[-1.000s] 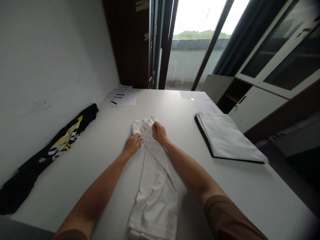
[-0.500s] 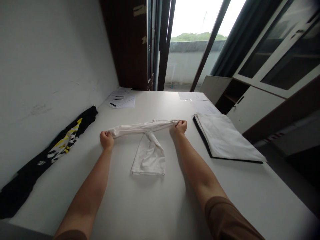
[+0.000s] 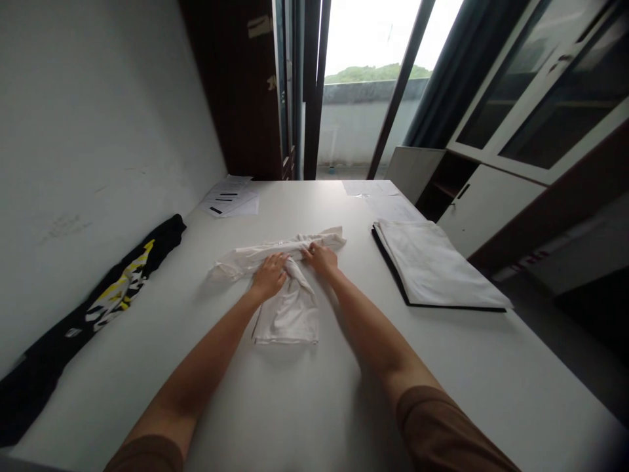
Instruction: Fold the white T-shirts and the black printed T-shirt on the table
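Note:
A white short-sleeved shirt (image 3: pixel 289 308) lies on the white table (image 3: pixel 275 413). Its body is gathered into a long bunched strip running left to right, and one sleeve spreads flat toward me. My left hand (image 3: pixel 269 275) rests on the strip just left of where the sleeve joins, its fingers stretched over the cloth. Close by on the right, my right hand (image 3: pixel 322 260) has its fingers curled on the bunched fabric, gripping it. Both ends of the strip lie loose beyond my hands.
Folded white cloth (image 3: pixel 437 262) with black fabric under it lies at the right. A black garment with a yellow and white print (image 3: pixel 108 301) stretches along the left wall. Papers (image 3: pixel 230 200) lie at the far left corner, and more sheets (image 3: pixel 388 200) at the far right.
Both hands have let go of the strip's ends and moved inward to its middle, by the sleeve. The strip, stretched taut before, now lies slack on the table.

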A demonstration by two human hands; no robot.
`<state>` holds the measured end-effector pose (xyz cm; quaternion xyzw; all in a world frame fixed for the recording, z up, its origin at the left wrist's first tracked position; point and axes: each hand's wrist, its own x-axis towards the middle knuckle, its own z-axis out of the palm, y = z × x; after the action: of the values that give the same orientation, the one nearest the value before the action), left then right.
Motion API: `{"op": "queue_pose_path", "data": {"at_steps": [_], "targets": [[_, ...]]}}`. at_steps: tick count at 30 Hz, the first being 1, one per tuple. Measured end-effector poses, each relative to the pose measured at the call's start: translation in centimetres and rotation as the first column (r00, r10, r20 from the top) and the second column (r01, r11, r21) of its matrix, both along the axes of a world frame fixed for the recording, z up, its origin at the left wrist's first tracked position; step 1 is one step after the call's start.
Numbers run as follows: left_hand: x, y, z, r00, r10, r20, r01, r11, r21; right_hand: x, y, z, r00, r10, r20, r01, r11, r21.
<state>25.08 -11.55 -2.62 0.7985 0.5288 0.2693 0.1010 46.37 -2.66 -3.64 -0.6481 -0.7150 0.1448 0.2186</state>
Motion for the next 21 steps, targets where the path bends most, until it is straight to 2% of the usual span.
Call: {"op": "queue_pose_path", "data": {"at_steps": [2, 6, 9, 12, 16, 19, 21], "targets": [[0.6, 1.6, -0.5, 1.000, 0.026, -0.001, -0.026, 0.998, -0.050, -0.3, -0.2, 0.1, 0.996, 0.056, 0.068, -0.055, 0.998, -0.008], [0.4, 3.4, -1.4, 1.000, 0.024, -0.010, -0.025, 0.994, -0.109, -0.2, -0.1, 0.0, 0.993, 0.042, 0.110, -0.043, 0.999, 0.004], [-0.4, 2.5, -1.5, 1.000, -0.017, 0.005, 0.017, 0.990, -0.141, 0.2, 0.4, -0.3, 0.997, 0.028, 0.074, -0.030, 0.999, 0.027], [-2.1, 0.0, -1.1, 0.990, -0.136, 0.023, 0.138, 0.971, -0.197, 0.9, 1.1, -0.6, 1.000, 0.006, -0.006, -0.006, 0.998, 0.063], [-6.2, -3.9, 0.2, 0.958, -0.287, 0.013, 0.279, 0.916, -0.290, 1.9, 1.8, -1.0, 0.993, -0.051, -0.110, 0.064, 0.991, 0.115], [-10.9, -5.7, 1.6, 0.958, -0.286, -0.025, 0.265, 0.912, -0.313, 2.5, 1.8, -1.1, 0.977, -0.100, -0.186, 0.126, 0.983, 0.133], [-14.3, -6.1, 2.5, 0.968, -0.235, -0.087, 0.199, 0.933, -0.300, 2.6, 1.8, -1.2, 0.964, -0.136, -0.230, 0.171, 0.975, 0.139]]}}
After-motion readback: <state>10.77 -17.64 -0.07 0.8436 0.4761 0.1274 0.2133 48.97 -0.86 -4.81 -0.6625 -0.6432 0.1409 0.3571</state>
